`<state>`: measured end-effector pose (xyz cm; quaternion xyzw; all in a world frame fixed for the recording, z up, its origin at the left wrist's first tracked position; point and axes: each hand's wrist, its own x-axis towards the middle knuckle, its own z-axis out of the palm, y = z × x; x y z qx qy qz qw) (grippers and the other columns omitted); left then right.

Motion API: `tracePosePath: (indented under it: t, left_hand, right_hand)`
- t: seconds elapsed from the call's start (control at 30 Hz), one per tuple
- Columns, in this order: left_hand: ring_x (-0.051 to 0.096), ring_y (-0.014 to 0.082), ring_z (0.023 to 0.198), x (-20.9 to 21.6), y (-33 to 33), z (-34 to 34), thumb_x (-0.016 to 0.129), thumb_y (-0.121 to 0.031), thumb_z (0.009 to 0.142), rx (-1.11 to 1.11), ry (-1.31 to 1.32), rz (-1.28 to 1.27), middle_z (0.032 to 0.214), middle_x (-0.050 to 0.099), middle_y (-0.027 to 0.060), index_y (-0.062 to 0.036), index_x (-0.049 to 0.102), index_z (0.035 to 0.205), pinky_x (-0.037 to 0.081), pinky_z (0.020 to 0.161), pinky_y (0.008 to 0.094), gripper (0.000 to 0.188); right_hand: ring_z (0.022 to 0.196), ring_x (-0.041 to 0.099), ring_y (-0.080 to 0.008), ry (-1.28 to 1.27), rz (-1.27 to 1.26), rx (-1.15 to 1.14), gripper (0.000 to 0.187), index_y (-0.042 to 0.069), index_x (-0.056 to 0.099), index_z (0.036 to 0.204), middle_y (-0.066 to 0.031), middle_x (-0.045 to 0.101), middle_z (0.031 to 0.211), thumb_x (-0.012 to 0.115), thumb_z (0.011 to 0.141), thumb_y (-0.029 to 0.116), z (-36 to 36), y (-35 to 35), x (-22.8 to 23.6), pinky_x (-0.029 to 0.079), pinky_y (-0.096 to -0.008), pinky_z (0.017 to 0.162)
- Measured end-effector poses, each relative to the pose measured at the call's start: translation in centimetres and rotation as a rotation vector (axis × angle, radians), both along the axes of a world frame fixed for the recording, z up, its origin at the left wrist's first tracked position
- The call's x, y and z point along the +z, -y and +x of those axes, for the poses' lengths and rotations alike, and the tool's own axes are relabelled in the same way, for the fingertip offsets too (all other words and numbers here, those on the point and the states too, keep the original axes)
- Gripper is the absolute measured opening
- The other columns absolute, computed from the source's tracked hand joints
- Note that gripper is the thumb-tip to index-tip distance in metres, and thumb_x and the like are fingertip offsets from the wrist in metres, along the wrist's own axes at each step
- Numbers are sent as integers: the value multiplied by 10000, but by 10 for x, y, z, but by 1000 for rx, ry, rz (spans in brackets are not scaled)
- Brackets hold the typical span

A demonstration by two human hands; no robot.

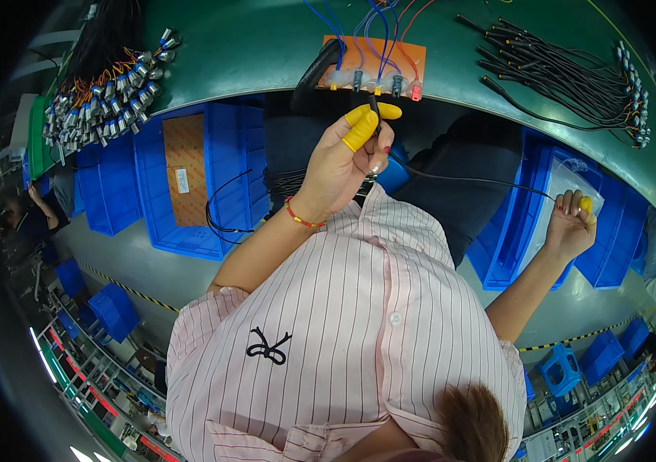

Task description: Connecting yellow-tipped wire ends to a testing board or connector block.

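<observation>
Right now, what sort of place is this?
Probably a cable assembly or test station on a factory floor: a wired orange board at the edge of a green bench, black cables bunched on it, blue bins nearby.

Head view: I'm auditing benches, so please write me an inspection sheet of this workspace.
Surface: green bench top.
Job's things: orange board at the front edge; black cable end close by, contact unclear.
Clutter: brown cardboard in a blue bin.
Hands: left hand pinches the black cable end; right hand holds a thin black cable.
Cables: black cable bundle at right; silver-and-blue connectors at left.
Surroundings: blue stool; co-worker far left.
</observation>
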<state>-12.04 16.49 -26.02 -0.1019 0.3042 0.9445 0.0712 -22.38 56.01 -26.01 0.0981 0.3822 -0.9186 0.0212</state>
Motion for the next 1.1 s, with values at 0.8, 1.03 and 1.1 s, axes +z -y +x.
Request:
tracePosePath:
  t: [0.8, 1.03, 1.1]
  left_hand:
    - [289, 20, 529, 10, -3, -7, 361, -189, 1048, 58, 144, 201, 716, 392, -35, 6, 483, 1092, 277, 498, 178, 234]
    - [304, 35, 516, 22, 1, -12, 347, -159, 1038, 70, 246, 450, 702, 388, -14, 22, 426, 1054, 304, 456, 175, 198]
    - [300, 38, 514, 19, 2, -11, 349, -157, 1036, 76, 229, 498, 701, 387, -12, 30, 417, 1056, 305, 444, 174, 200]
  right_hand:
    - [696, 327, -159, -102, 70, 83, 399, -77, 570, 1058, -55, 395, 695, 489, 743, 154, -6, 55, 5, 285, -293, 681]
    - [697, 326, -155, -94, 24, 132, 416, -90, 576, 1070, -55, 397, 699, 485, 749, 159, -8, 54, 3, 281, -289, 678]
    - [700, 329, -156, -101, 27, 166, 433, -91, 584, 1089, -52, 401, 705, 484, 752, 162, -9, 55, 1, 284, -290, 684]
